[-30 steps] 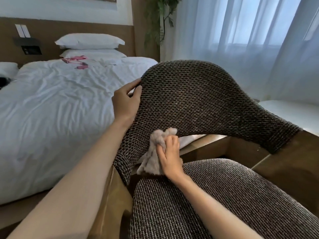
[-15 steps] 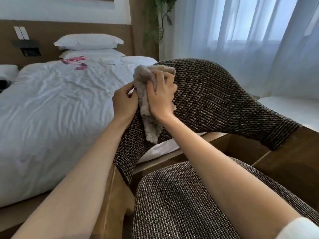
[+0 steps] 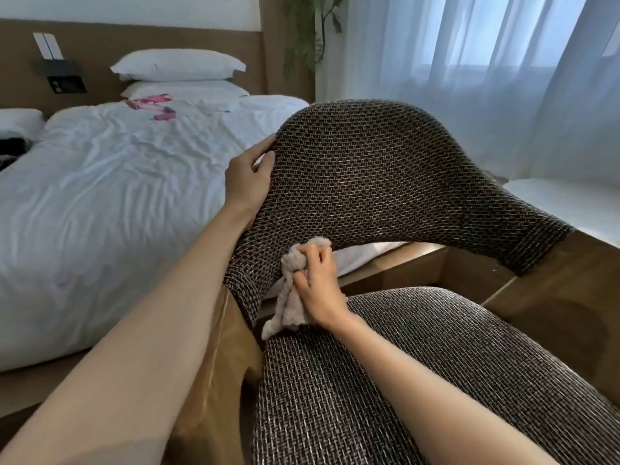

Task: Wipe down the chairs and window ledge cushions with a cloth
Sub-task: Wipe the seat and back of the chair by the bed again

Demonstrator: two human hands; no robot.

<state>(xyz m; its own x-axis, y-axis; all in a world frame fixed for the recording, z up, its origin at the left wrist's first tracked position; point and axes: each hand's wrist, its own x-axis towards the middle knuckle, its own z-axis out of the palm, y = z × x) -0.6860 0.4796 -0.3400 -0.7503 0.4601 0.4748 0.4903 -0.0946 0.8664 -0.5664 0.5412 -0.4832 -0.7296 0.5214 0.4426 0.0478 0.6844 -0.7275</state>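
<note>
Wiping the woven chair backrest (image 3: 385,176) low on its left side: right hand (image 3: 317,283) has fingers curled round a bunched beige cloth (image 3: 290,298), pressed at the backrest's bottom edge, tail hanging onto the seat cushion (image 3: 419,380). Left hand (image 3: 248,176) grips the backrest's left edge. Risks: the coarse weave likely snags the fluffy cloth; the wadded contact probably skips patches; the tail may catch in the gap.

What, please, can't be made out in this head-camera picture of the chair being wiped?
- Head view: left hand, some fingers tucked behind the chair back it grips.
- Head view: cloth, its middle bunched inside the right hand.
- Head view: window ledge cushion, partly behind the chair back, cut off at the right edge.
- Head view: dark item on the bed, cut off at the left edge.
</note>
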